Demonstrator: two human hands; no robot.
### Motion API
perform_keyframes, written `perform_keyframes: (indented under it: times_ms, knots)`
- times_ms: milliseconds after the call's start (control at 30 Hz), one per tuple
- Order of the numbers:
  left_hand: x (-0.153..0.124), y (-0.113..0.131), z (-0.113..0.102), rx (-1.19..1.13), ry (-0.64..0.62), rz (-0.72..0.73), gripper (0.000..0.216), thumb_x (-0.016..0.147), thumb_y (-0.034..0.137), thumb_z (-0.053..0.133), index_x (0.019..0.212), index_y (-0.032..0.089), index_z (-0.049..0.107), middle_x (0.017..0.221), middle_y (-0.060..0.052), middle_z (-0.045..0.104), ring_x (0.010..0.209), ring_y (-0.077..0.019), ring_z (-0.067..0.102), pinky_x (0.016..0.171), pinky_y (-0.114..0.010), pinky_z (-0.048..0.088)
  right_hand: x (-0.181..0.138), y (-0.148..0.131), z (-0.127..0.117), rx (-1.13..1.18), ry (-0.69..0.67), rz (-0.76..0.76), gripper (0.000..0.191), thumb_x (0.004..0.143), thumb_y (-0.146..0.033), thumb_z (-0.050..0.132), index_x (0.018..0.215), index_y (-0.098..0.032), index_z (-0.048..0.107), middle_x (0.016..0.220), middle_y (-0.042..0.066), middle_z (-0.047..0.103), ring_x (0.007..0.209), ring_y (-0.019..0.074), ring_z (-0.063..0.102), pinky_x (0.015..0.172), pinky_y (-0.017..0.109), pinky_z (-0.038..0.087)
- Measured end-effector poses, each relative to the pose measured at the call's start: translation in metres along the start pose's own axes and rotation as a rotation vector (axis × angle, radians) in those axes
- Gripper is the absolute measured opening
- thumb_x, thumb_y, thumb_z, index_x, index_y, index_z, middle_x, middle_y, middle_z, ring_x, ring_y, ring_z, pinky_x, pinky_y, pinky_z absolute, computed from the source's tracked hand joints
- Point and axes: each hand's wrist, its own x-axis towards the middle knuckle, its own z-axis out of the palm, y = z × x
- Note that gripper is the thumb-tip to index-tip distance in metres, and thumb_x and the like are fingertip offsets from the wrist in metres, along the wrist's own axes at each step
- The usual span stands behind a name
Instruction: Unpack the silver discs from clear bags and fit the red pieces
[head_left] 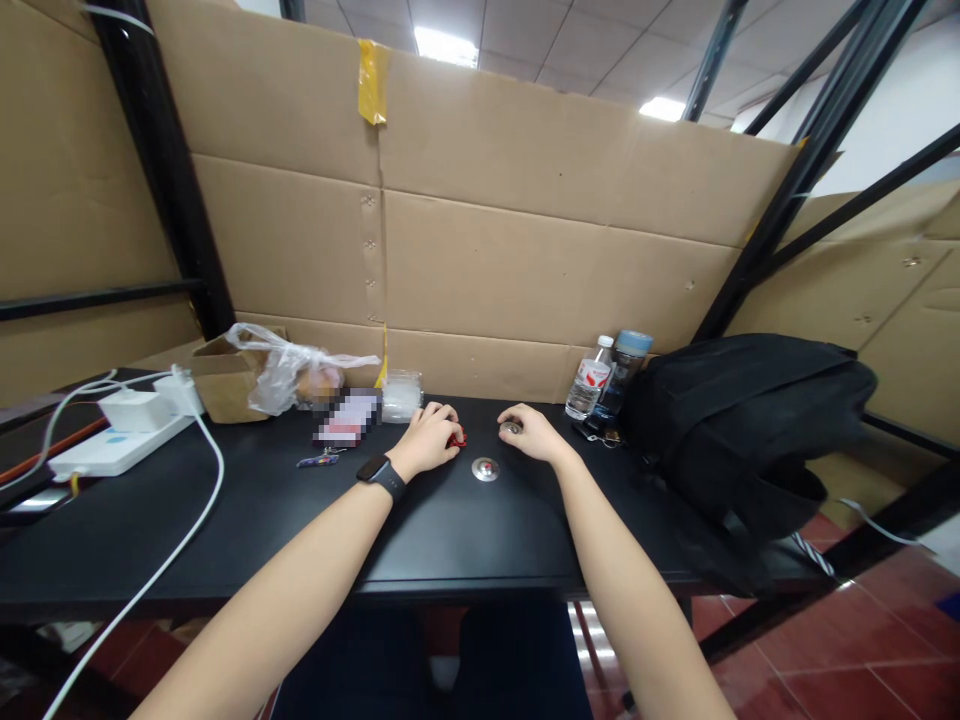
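My left hand (429, 440), with a dark watch on its wrist, rests over the black table. Its fingers curl around a small red object (460, 438), mostly covered, whose kind I cannot make out. Opposite it, my right hand (529, 434) pinches a small round metal disc (511, 427) between thumb and fingers, just above or on the tabletop. Between the hands and a little nearer to me lies another round silver metal disc (486, 469) with a red spot at its centre. Neither hand touches that one.
Left of my hands are a clear plastic box (402, 396), a blurred-out card or phone (349, 418), a plastic bag (289, 372) and a white power strip (124, 445) with cables. A water bottle (589, 380), a blue-capped bottle (624, 372), keys (600, 436) and a black backpack (742, 430) stand right.
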Motion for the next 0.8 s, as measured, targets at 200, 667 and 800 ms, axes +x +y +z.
perform_keyframes:
  times_ms: [200, 667, 800]
  knots:
    - [0.001, 0.005, 0.004, -0.032, 0.042, 0.031, 0.008, 0.083, 0.022, 0.069, 0.084, 0.027, 0.074, 0.108, -0.007, 0.06, 0.112, -0.0296, 0.047, 0.097, -0.047, 0.036, 0.001, 0.021, 0.006, -0.095, -0.004, 0.148, 0.04, 0.072, -0.017, 0.075, 0.112, -0.019, 0.073, 0.11, 0.012, 0.072, 0.098, 0.0258, 0.068, 0.093, 0.038, 0.049]
    - [0.002, 0.005, 0.016, 0.021, 0.052, 0.036, 0.015, 0.09, 0.024, 0.061, 0.078, 0.022, 0.069, 0.112, -0.009, 0.063, 0.116, -0.0291, 0.045, 0.096, -0.045, 0.035, -0.002, 0.02, 0.003, -0.016, 0.055, 0.084, 0.025, 0.075, -0.019, 0.072, 0.1, -0.023, 0.075, 0.095, 0.005, 0.076, 0.081, 0.0202, 0.068, 0.081, 0.033, 0.051]
    - [0.005, 0.007, 0.014, -0.058, 0.127, -0.001, 0.014, 0.094, 0.025, 0.057, 0.085, 0.023, 0.067, 0.112, -0.007, 0.065, 0.116, -0.0282, 0.046, 0.097, -0.045, 0.034, 0.001, 0.011, 0.004, 0.112, 0.132, 0.067, 0.031, 0.074, -0.025, 0.074, 0.105, -0.024, 0.073, 0.1, 0.004, 0.076, 0.081, 0.0187, 0.067, 0.082, 0.034, 0.053]
